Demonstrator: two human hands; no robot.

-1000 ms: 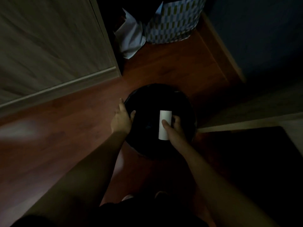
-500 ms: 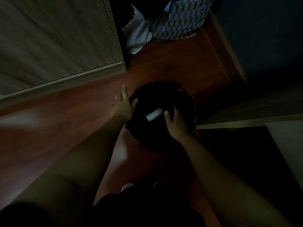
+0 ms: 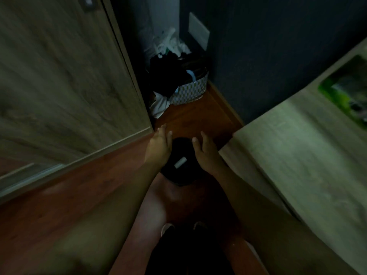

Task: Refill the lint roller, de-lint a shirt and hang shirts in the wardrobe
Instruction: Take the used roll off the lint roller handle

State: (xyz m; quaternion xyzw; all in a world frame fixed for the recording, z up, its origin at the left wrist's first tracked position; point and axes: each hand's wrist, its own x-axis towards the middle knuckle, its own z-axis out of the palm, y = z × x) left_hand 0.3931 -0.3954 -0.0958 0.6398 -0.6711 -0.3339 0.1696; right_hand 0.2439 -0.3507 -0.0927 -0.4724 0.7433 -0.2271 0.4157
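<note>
Lower centre of the frame: both arms reach forward. Left hand [image 3: 158, 148] and right hand [image 3: 206, 153] hang open, fingers spread, gripping nothing, either side of a black bin [image 3: 178, 175]. A white roll core [image 3: 180, 162] lies inside it (presumably the spent one). Judged: discarding done; refill, de-linting and hanging remain. Beyond, upper centre, a patterned laundry basket [image 3: 190, 92] beside the wardrobe door [image 3: 59, 80].

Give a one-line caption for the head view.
Both open hands, left hand and right hand, above black bin holding white roll.
</note>
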